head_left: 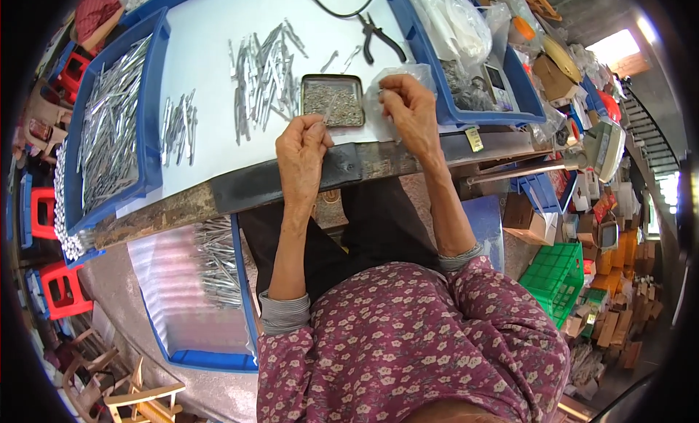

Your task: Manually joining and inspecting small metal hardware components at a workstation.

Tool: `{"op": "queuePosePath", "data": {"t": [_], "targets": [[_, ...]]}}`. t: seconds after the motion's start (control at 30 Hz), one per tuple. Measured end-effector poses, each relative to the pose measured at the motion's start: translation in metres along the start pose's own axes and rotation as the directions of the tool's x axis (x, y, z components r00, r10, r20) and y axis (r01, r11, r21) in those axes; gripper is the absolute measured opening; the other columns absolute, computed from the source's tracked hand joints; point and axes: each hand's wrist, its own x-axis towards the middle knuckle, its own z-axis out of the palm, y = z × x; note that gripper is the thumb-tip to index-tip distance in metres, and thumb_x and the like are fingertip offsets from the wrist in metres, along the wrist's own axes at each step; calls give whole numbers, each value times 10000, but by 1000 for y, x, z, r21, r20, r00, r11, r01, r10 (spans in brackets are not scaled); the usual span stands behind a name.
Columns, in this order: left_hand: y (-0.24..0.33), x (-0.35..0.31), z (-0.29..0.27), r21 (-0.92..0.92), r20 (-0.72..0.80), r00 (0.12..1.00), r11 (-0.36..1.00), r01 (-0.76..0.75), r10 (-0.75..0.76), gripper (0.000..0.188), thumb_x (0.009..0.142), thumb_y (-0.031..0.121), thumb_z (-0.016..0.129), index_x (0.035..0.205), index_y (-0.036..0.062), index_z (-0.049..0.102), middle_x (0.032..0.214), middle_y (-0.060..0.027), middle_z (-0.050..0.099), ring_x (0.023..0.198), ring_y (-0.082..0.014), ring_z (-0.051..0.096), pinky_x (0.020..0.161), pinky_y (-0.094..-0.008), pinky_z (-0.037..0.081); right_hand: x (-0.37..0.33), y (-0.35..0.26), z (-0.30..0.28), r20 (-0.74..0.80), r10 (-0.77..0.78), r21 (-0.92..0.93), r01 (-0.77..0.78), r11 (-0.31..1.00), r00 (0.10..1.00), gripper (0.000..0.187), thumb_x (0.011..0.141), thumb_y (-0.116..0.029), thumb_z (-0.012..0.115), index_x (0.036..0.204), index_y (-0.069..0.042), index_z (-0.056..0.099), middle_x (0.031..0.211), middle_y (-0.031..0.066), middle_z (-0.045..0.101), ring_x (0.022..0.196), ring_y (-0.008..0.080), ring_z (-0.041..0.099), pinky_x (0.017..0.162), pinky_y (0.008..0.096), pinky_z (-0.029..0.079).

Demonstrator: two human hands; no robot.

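Observation:
My left hand (302, 150) is closed in a pinch at the table's front edge. A slim, shiny metal piece (330, 111) sticks up from its fingertips, over the near left part of a square tin (303, 95). Small metal parts (338, 103) fill the tin's bottom. To the right, my right hand (411, 113) is closed too, thumb against fingers, above a clear plastic bag (373, 106). Whatever its fingertips hold is too small or hidden. Left of the tin lies a loose pile of slim metal pieces (266, 77), with a smaller group (180, 128) farther left.
Black-handled pliers (380, 38) and a few loose pieces lie beyond the tin. A blue tray (151, 124) of metal pieces stands at left; another blue tray (477, 117) at right holds plastic bags. A third blue tray (211, 359) lies below the table, near a red stool (62, 285).

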Motion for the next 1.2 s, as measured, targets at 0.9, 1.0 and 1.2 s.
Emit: {"op": "queuePosePath", "data": {"t": [0.9, 1.0, 1.2], "targets": [[-6, -1, 9, 161, 16, 999, 986, -49, 47, 114, 841, 49, 477, 941, 0, 497, 586, 13, 483, 508, -28, 377, 459, -179, 293, 18, 45, -9, 68, -269, -680, 241, 692, 961, 92, 753, -94, 547, 796, -15, 568, 770, 153, 593, 723, 339, 569, 625, 394, 439], [-6, -4, 8, 137, 15, 999, 990, -43, 41, 114, 841, 52, 479, 940, 0, 500, 592, 12, 484, 509, -29, 377, 459, -178, 294, 15, 47, -9, 40, -279, -680, 230, 696, 960, 87, 754, -96, 542, 785, -15, 552, 750, 159, 588, 697, 346, 568, 604, 396, 440], [-7, -3, 5, 129, 8, 998, 990, -61, 60, 110, 841, 63, 494, 932, 4, 508, 591, 11, 495, 505, -22, 375, 450, -172, 285, 14, 51, -9, -90, -320, -630, 195, 752, 943, 79, 761, -91, 526, 780, -16, 542, 673, 180, 571, 601, 335, 569, 538, 374, 440]]}}
